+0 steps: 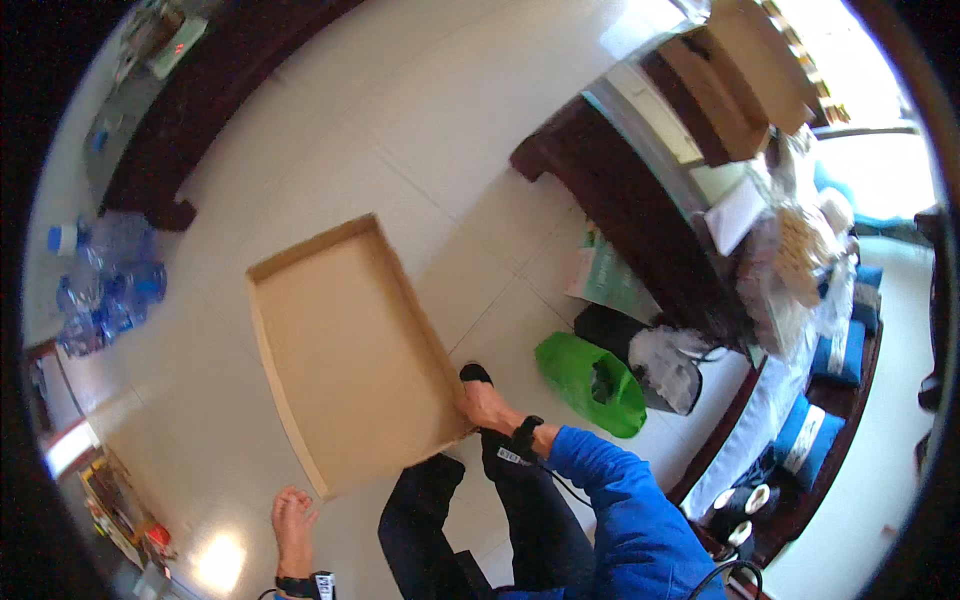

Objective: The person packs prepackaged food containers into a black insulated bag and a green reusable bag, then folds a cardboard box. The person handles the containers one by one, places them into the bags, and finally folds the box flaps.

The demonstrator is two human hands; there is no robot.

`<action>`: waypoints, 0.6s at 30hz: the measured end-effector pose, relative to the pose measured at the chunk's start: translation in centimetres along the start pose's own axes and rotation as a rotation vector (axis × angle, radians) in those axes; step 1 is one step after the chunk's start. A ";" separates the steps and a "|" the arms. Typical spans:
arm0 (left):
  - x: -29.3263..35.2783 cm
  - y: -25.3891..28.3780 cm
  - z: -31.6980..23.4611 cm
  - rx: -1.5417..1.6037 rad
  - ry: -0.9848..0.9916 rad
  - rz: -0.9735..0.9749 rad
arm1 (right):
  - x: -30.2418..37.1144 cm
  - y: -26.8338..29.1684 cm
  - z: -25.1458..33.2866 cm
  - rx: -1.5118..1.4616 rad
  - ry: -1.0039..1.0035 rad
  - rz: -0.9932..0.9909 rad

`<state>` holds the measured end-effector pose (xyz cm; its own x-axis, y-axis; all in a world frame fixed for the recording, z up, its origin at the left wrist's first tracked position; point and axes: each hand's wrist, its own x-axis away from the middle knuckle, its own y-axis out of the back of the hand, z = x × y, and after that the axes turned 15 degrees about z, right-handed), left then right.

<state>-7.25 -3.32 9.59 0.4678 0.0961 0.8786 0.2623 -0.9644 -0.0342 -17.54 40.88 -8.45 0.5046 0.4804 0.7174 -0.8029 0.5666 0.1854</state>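
Observation:
A shallow brown cardboard tray (350,350), open at the top, is tilted in front of my legs above the tiled floor. My right hand (482,403) grips its near right corner, with the fingers partly hidden behind the side wall. Close to the near left corner, my left hand (293,522) is raised with loosely bent fingers and looks apart from the cardboard. Nothing shows in that hand.
Large clear plastic bottles (110,280) stand at the left. Right of my feet are a green bag (592,385) and a grey-black bag (668,370). A dark wooden table (630,220) carries an open cardboard box (740,80). Blue cushions (805,440) lie on a bench.

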 end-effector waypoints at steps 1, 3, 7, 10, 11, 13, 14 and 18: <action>0.7 -1.6 -0.3 -0.030 0.029 -0.050 | 2.3 -0.2 1.4 -0.066 0.040 -0.029; 3.0 -4.1 -1.9 -0.019 -0.018 0.085 | 7.2 0.3 3.5 -0.135 0.055 -0.042; 9.0 -7.1 -5.9 -0.051 -0.114 0.240 | 16.4 1.5 8.4 -0.102 0.171 -0.121; 11.9 -8.9 -8.8 -0.066 -0.138 0.313 | 22.5 3.1 11.3 -0.197 0.072 -0.200; 12.8 -9.6 -9.6 -0.090 -0.155 0.343 | 24.8 3.7 11.9 -0.217 0.086 -0.252; 14.7 -11.0 -11.9 -0.132 -0.207 0.384 | 28.6 4.9 13.7 -0.242 0.123 -0.342; 15.9 -11.9 -13.0 -0.146 -0.242 0.394 | 30.2 5.5 14.5 -0.244 0.145 -0.378; 20.1 -15.5 -18.1 -0.088 -0.399 0.511 | 35.8 7.4 17.3 -0.300 0.199 -0.436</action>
<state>-17.22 9.14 36.37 0.7967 -0.3124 0.5174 -0.1386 -0.9277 -0.3468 -10.88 50.67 30.28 0.8428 0.2598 0.4713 -0.3962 0.8923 0.2166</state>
